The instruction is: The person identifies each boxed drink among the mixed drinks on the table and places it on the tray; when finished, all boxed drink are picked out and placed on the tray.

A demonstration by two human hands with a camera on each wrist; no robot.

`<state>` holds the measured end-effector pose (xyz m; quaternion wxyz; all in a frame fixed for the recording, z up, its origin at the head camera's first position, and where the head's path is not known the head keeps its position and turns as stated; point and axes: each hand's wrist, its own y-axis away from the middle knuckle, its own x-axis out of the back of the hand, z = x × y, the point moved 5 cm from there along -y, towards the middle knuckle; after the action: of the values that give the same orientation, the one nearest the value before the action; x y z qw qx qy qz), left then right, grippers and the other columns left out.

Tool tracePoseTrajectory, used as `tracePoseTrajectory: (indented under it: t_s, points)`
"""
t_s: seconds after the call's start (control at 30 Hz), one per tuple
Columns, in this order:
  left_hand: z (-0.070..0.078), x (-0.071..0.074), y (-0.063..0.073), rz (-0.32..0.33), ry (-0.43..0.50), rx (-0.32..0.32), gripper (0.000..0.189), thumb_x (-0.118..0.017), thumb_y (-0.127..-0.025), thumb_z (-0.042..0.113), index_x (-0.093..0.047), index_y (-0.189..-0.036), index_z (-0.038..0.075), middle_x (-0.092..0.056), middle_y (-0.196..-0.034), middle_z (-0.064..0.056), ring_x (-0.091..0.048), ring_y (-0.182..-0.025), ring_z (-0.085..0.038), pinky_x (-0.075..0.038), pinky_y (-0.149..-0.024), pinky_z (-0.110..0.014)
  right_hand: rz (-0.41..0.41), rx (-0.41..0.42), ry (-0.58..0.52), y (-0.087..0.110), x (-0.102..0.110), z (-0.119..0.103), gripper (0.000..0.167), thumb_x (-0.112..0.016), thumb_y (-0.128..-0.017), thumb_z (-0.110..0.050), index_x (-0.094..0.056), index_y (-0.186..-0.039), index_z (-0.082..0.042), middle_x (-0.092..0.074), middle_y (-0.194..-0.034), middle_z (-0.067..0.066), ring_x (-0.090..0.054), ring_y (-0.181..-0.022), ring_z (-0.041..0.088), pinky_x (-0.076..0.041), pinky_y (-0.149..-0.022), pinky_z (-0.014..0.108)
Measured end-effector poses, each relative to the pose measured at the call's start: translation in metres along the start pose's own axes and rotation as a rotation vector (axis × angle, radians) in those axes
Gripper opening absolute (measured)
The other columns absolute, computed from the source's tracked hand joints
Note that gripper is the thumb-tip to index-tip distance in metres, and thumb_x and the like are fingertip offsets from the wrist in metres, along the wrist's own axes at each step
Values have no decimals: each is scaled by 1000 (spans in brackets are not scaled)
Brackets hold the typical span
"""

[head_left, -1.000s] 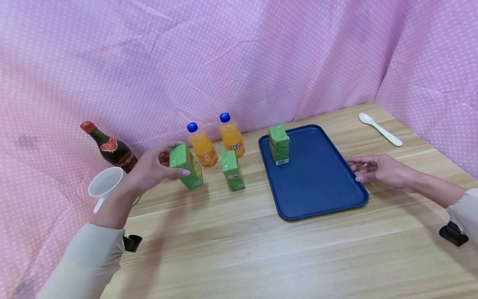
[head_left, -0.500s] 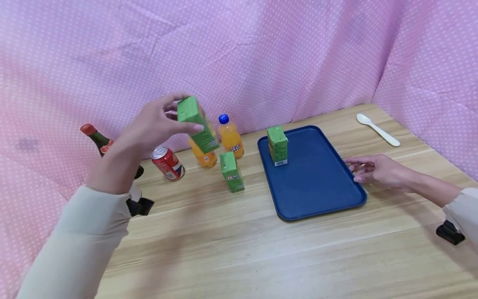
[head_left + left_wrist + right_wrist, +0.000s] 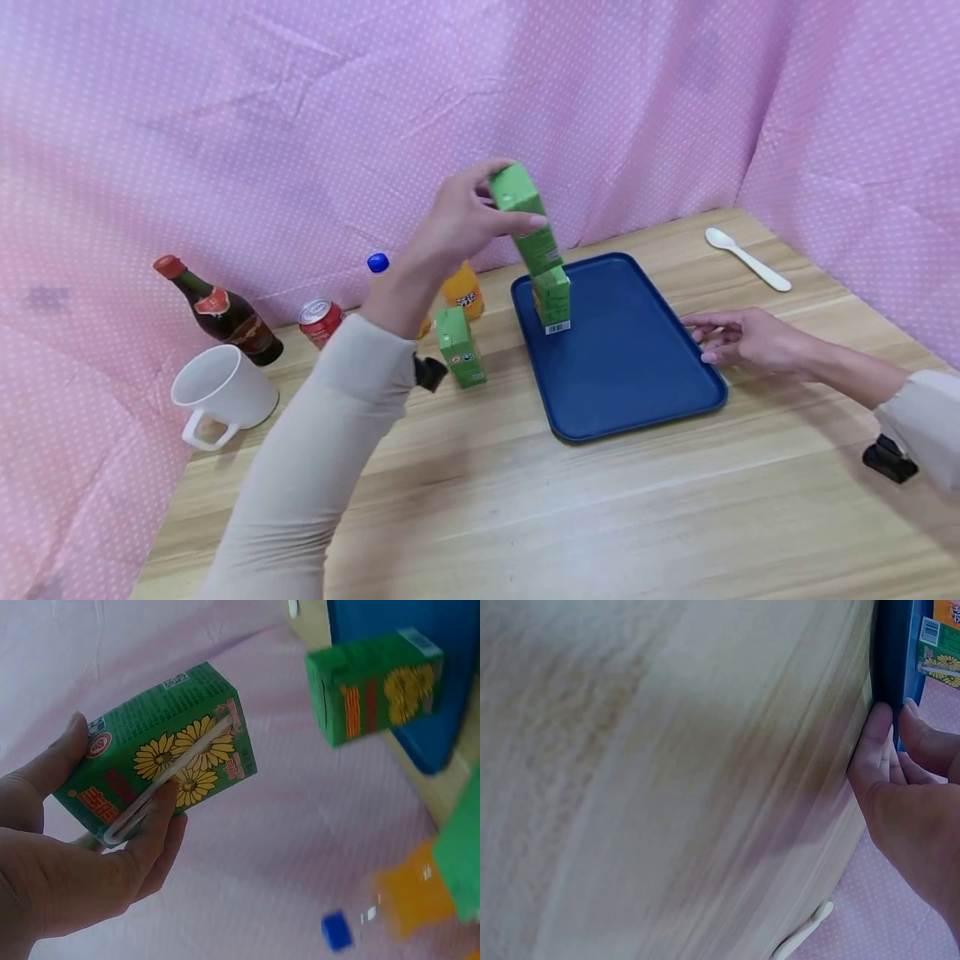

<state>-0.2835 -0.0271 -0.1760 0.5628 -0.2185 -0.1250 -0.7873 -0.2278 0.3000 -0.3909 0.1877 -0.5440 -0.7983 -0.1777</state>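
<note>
My left hand (image 3: 468, 212) grips a green drink carton (image 3: 538, 248) in the air, thumb on one side and fingers on the other. Yellow flowers and a white straw show on its side in the left wrist view. In the head view it overlaps a matching carton (image 3: 553, 304), which stands on the far left part of the blue tray (image 3: 626, 367). A third green carton (image 3: 459, 346) stands on the table left of the tray. My right hand (image 3: 757, 343) holds the tray's right rim, which runs between thumb and fingers in the right wrist view.
Two orange soda bottles (image 3: 463, 292) stand behind my left forearm, partly hidden. Further left are a red can (image 3: 318, 321), a dark bottle (image 3: 232, 321) and a white mug (image 3: 232, 387). A white spoon (image 3: 750, 260) lies at the back right. Pink cloth hangs behind.
My left hand has lifted the drink carton off the table and carried it right, to above the tray's far left. The red can and mug have come into view. My right hand stays at the rim.
</note>
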Motion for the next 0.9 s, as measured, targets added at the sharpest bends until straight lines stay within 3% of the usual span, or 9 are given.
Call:
tracePoseTrajectory:
  t_s: [0.23,0.4,0.67,0.9]
  points:
    - [4,-55,-38,-33,14,-36,73,-84,-75,14,-48,-138,16,-60,-112,-5,-59,-100,-16,-51,-81,-24,-2,-6,12,0,-1,2,61,-67,-83,6,-41,-139,11,-59,-115,25,-61,-89,5,-54,-74,22]
    - [-1,-89,-55,-15,-63,3,73,-84,-75,17,-47,-138,19,-58,-111,2,-59,-100,-12,-50,-79,-21,-13,-3,-20,-3,-1,0,62,-67,-84,6,-40,-139,11,-58,-115,24,-60,-92,4,-53,-75,21]
    - [-28,-137,-69,61,-123,87,66,-85,-73,13,-53,-131,19,-58,-107,1,-59,-93,-13,-52,-72,-22,-20,-29,13,-4,1,0,62,-69,-84,3,-41,-139,10,-58,-116,23,-61,-92,8,-53,-74,21]
    - [-53,-164,-72,103,-148,146,68,-87,-69,10,-55,-128,21,-54,-108,-2,-56,-89,-13,-52,-66,-23,-13,-13,46,-2,2,0,61,-68,-84,5,-41,-138,11,-60,-116,25,-63,-86,8,-53,-73,22]
